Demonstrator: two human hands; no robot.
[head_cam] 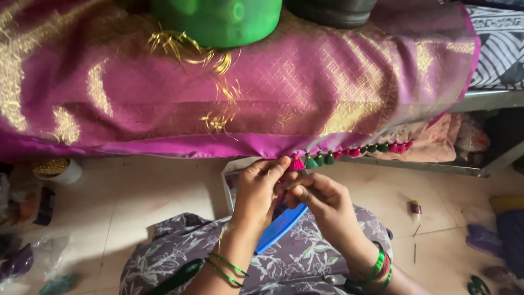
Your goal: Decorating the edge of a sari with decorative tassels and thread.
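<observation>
Containers first: we see a small white round cup (61, 172) on the pale tiled floor (136, 196) at left, holding a coil of gold thread or beads; which one, we cannot tell. A green rounded plastic tub (218, 21) sits on top of the draped cloth at upper centre, and beside it a dark grey round vessel (330, 11); contents of both hidden. Clear plastic bags (33, 257) lie at lower left, holding dark bits too blurred to name.

Main thing is the magenta silk sari with woven gold patterns (218, 104), glossy, draped over a raised edge. Its lower hem carries a row of small pink and green thread tassels (355, 151), running rightward from the hands. Loose gold threads (215, 60) hang tangled on the cloth.

Our left hand (256, 191) has fingers narrow, thumb and forefinger pinched on the pink tassel (297, 163) at the hem's edge. Our right hand (325, 205) is just beside it, touching, fingers curled tight around something thin; we cannot tell what. Both wrists wear green bangles (224, 269).

A flat blue plastic comb-like strip (281, 228) rests on the lap, on grey floral-print fabric (305, 257). A small thread spool (415, 207) stands on the floor at right, near purple cloth pieces (499, 232).
</observation>
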